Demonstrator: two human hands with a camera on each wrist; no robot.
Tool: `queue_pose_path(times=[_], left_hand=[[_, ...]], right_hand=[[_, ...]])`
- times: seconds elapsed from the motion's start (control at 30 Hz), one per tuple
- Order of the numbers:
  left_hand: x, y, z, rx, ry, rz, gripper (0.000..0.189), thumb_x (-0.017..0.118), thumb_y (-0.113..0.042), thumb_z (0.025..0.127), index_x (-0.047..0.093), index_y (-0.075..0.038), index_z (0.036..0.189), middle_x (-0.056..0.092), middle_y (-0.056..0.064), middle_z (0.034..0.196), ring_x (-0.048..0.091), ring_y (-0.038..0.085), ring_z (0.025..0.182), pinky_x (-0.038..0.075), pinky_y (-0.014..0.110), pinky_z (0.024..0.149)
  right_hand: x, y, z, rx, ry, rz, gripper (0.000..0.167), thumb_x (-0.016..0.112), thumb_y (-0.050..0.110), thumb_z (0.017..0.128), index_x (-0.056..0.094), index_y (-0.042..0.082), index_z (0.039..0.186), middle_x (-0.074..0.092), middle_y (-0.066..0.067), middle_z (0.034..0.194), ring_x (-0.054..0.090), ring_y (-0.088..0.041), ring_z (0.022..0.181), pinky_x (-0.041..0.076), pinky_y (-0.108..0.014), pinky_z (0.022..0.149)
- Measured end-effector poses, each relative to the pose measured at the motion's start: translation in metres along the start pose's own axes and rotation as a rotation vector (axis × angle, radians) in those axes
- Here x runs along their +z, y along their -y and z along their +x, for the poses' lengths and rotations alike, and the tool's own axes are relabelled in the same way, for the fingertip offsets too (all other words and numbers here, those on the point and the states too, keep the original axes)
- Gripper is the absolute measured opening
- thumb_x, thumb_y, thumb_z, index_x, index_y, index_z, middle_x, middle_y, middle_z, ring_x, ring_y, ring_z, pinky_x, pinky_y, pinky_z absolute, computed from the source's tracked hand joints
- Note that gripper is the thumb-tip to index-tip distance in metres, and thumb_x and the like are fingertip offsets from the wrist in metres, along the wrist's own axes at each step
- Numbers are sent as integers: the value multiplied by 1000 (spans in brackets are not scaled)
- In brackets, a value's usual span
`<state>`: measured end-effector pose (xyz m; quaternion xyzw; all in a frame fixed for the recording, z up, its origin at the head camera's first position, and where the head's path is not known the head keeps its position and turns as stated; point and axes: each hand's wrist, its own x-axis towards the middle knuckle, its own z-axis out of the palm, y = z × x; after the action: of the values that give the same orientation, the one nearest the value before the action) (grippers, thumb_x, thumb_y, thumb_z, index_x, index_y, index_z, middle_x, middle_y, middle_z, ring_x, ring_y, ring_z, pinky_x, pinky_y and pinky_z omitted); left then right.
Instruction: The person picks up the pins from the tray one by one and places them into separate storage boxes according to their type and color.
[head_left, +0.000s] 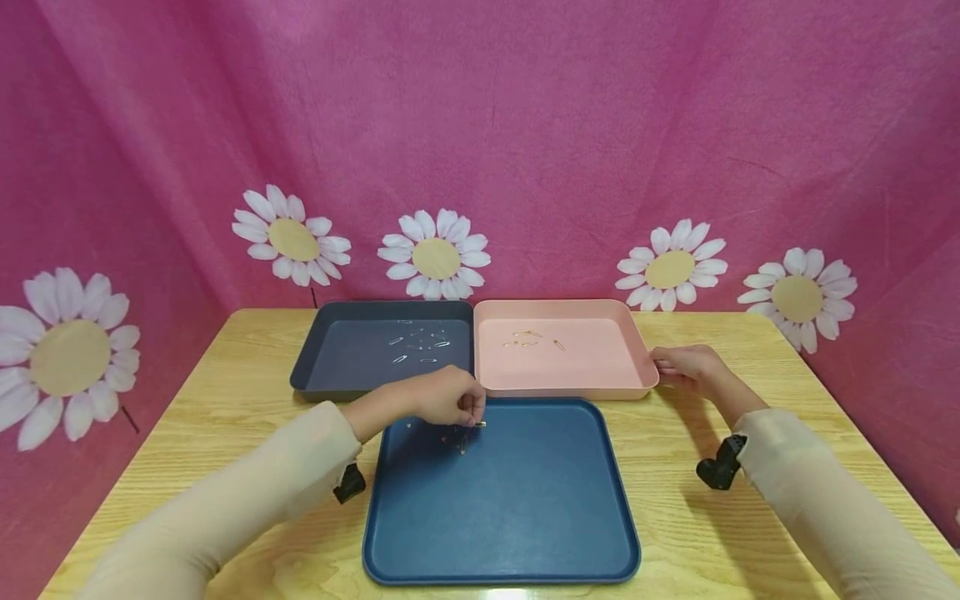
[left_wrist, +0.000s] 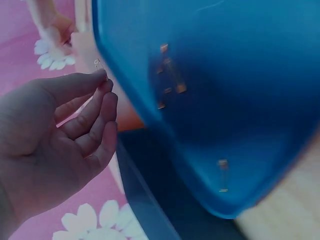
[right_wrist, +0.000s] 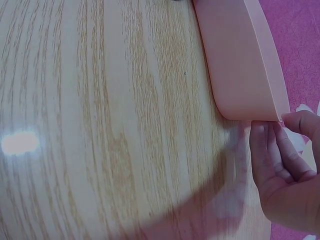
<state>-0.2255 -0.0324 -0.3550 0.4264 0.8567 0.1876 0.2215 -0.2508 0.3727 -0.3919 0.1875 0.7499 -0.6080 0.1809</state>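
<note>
My left hand point(head_left: 452, 397) is over the back left of the blue tray point(head_left: 510, 508), pinching a small gold safety pin point(head_left: 481, 424) between thumb and fingertips. Below it, several gold safety pins point(left_wrist: 175, 75) lie on the blue tray, partly hidden by the hand in the head view. At the right, my right hand point(head_left: 688, 367) grips the near right end of the pink tray point(right_wrist: 240, 65), thumb at the rim and fingers against the outer wall. A few gold safety pins point(head_left: 529, 343) lie inside the pink tray.
A dark grey tray point(head_left: 352, 350) holding several silver safety pins point(head_left: 401, 359) stands left of the pink one, their sides touching. Both stand behind the blue tray on a wooden table point(head_left: 675, 533). A pink curtain point(head_left: 525, 150) with daisies hangs behind.
</note>
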Motion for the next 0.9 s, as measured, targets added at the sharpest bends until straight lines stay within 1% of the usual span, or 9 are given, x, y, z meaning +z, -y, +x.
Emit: queue_pose_path(times=[0.13, 0.23, 0.37, 0.5, 0.63, 0.67, 0.77, 0.83, 0.9], left_hand=[[-16, -2, 20, -6, -35, 31, 8, 67, -8, 88, 68, -10, 80, 63, -2, 70, 51, 4, 64, 43, 14, 60], [-29, -4, 35, -16, -53, 41, 7, 66, -6, 87, 69, -8, 80, 60, -2, 67, 49, 5, 63, 41, 14, 58], [-43, -6, 57, -49, -50, 46, 6, 65, -4, 85, 69, -4, 80, 57, -1, 67, 48, 7, 64, 40, 15, 57], [-52, -6, 80, -92, -49, 145, 8, 65, -7, 85, 71, -7, 80, 65, 0, 74, 51, 7, 71, 40, 17, 67], [-58, -5, 102, -179, -42, 229, 11, 63, -11, 86, 74, -11, 85, 70, 0, 84, 55, 10, 78, 43, 24, 75], [-59, -5, 106, -209, -35, 226, 11, 63, -12, 86, 74, -11, 86, 70, -1, 84, 56, 10, 78, 44, 24, 74], [-61, -3, 118, -272, -10, 206, 11, 62, -9, 85, 72, -10, 83, 65, -3, 76, 55, 9, 73, 46, 22, 65], [-62, -2, 126, -304, 10, 183, 13, 61, -6, 85, 68, -11, 75, 60, -5, 69, 52, 8, 66, 42, 19, 58], [-63, -2, 133, -342, 36, 174, 22, 58, -2, 84, 60, -11, 64, 51, -5, 61, 45, 8, 59, 35, 18, 52]], right_hand=[[-3, 1, -1, 7, 0, 29, 50, 58, 14, 94, 42, -10, 135, 68, 9, 69, 68, -1, 68, 60, -21, 72], [-6, 1, -2, 8, 2, 31, 47, 58, 14, 93, 44, -8, 132, 68, 9, 68, 67, -1, 68, 59, -21, 72], [-7, 2, -3, 11, 2, 25, 49, 58, 15, 93, 42, -9, 133, 68, 10, 69, 67, 0, 69, 59, -21, 73], [-10, 1, -4, 21, -5, 10, 56, 59, 16, 93, 38, -10, 138, 68, 11, 69, 67, 1, 69, 59, -20, 73], [-10, 0, -2, 20, -13, -25, 62, 60, 20, 93, 35, -11, 140, 67, 13, 69, 67, 2, 69, 59, -19, 74], [-10, -1, -1, 18, -13, -24, 62, 60, 19, 93, 34, -12, 140, 67, 13, 69, 67, 2, 69, 59, -19, 74], [-7, -1, -1, 12, -9, -17, 64, 60, 18, 93, 33, -14, 141, 67, 12, 70, 67, 2, 69, 59, -20, 74], [-5, -1, 0, 9, -7, -12, 65, 60, 18, 93, 31, -15, 142, 67, 12, 70, 67, 2, 69, 59, -20, 74], [-3, -1, -1, 5, -7, -14, 65, 59, 17, 94, 30, -15, 142, 67, 12, 70, 66, 2, 68, 59, -20, 74]])
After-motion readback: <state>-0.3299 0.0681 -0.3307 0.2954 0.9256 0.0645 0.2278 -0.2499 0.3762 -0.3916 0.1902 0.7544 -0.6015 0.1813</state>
